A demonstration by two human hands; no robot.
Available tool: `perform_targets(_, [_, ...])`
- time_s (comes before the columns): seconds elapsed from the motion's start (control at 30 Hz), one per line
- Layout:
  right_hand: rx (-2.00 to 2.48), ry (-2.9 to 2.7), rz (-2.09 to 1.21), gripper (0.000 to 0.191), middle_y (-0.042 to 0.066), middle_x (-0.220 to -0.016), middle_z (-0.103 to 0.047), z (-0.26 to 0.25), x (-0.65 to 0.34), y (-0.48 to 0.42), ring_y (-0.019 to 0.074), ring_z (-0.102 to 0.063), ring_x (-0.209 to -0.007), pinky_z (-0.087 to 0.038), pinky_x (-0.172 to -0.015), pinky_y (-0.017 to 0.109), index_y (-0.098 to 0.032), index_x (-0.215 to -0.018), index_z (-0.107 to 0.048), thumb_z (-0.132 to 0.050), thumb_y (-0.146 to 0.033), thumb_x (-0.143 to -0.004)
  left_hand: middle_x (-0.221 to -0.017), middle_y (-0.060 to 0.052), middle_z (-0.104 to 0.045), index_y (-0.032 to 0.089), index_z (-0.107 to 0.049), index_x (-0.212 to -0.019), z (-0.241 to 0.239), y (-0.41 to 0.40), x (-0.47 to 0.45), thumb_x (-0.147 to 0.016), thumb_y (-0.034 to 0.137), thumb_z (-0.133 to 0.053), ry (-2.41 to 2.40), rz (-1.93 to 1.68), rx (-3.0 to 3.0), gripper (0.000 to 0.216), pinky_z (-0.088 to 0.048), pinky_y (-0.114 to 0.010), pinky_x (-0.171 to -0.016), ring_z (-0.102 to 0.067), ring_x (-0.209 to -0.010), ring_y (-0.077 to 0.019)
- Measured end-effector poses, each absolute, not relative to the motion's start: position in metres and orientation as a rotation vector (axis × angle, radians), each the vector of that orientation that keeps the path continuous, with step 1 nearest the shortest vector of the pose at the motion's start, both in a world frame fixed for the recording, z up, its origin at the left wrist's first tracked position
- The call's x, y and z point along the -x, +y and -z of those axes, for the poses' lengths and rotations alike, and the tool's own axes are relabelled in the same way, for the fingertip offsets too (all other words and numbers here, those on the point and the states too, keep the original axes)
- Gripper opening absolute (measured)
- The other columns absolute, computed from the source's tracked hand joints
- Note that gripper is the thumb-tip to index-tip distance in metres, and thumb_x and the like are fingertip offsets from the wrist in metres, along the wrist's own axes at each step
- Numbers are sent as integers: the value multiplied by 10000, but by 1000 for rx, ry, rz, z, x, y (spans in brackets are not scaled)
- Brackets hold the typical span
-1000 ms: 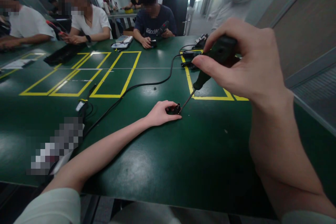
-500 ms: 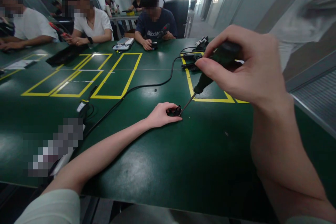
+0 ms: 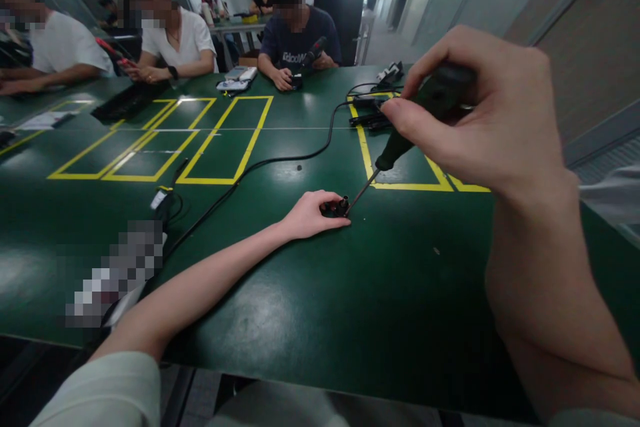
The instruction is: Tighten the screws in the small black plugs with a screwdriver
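Observation:
My left hand (image 3: 310,213) rests on the green table (image 3: 310,307), its fingers pinched around a small black part (image 3: 338,207). My right hand (image 3: 480,113) is raised close to the camera and closed around the dark green handle of a screwdriver (image 3: 400,140). The thin metal shaft slants down to the left, and its tip meets the black part between my left fingers.
A black cable (image 3: 280,161) runs across the table from a plug (image 3: 161,199) at the left to black devices (image 3: 370,113) at the back right. Yellow tape rectangles (image 3: 220,140) mark the tabletop. Three people sit along the far side, one holding a tool (image 3: 313,53).
Both hands keep their grip and stay at the part. The view has shifted slightly, and the screwdriver handle sits a little higher and further right in the frame.

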State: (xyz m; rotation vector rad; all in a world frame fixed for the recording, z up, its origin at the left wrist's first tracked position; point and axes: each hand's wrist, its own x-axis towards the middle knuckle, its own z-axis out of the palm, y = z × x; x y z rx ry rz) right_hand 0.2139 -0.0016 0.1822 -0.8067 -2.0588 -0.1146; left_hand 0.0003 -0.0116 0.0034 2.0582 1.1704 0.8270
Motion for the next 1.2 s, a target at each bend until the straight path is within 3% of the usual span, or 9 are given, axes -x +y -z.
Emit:
perform_targets(0.1, [754,-2070,113,160,-28,-861,-596,-181,-215,-1,46,-456,-655,-340,-585,217,-200,-925,-600,-692,-303,-846,-925,-37,-759,169,-771,-996,-4,-12,0,-816,398,-851,1171,-824,-2056,302,-512,-307,-798,-665,-844,-187])
perform_targets(0.3, [734,-2072,132,394,12,-806,-579,-178,-215,2,96,-484,-694,-360,-643,279,-180,-887,-611,-583,-570,-941,-913,-35,-751,169,-771,-990,-5,-12,-1,-810,405,-852,1174,-824,-2051,307,-503,-305,-791,-656,-833,-185])
perform_targets(0.43, [793,-2047,101,240,8,-812,-585,-180,-214,0,89,-480,-675,-348,-625,277,-195,-856,-593,-656,-423,-897,-909,-34,-747,170,-769,-984,-5,-12,-1,-811,414,-849,1173,-818,-2052,310,-502,-305,-793,-652,-831,-184])
perform_targets(0.57, [728,-2055,6,85,-13,-835,-561,-180,-213,-1,55,-464,-619,-365,-573,249,-213,-893,-576,-602,-278,-844,-914,-35,-750,175,-770,-991,-6,-12,-2,-800,422,-853,1185,-814,-2055,323,-507,-308,-793,-651,-829,-186])
perform_targets(0.83, [676,-2085,5,125,-5,-805,-565,-182,-215,0,63,-457,-611,-344,-547,252,-206,-889,-564,-557,-260,-776,-896,-38,-752,176,-776,-973,-5,-13,-2,-843,475,-799,1201,-833,-2070,327,-505,-305,-775,-649,-809,-183])
perform_targets(0.97, [584,-2142,-87,207,28,-871,-584,-182,-215,-4,115,-530,-733,-390,-584,277,-196,-935,-581,-509,-300,-771,-890,-39,-750,169,-775,-962,-4,-13,-2,-843,458,-802,1197,-841,-2081,314,-499,-301,-761,-646,-796,-178])
perform_targets(1.07, [590,-2138,-38,194,12,-855,-601,-181,-213,-4,105,-534,-735,-400,-605,263,-197,-890,-583,-587,-390,-869,-890,-37,-753,170,-776,-982,-3,-13,-2,-843,444,-807,1197,-855,-2079,310,-498,-297,-752,-647,-788,-175])
perform_targets(1.2, [614,-2089,22,297,-21,-796,-614,-179,-211,1,71,-522,-702,-405,-658,253,-183,-821,-578,-738,-426,-878,-893,-40,-756,166,-776,-974,-3,-13,-1,-852,433,-801,1191,-852,-2094,295,-502,-301,-762,-657,-800,-179])
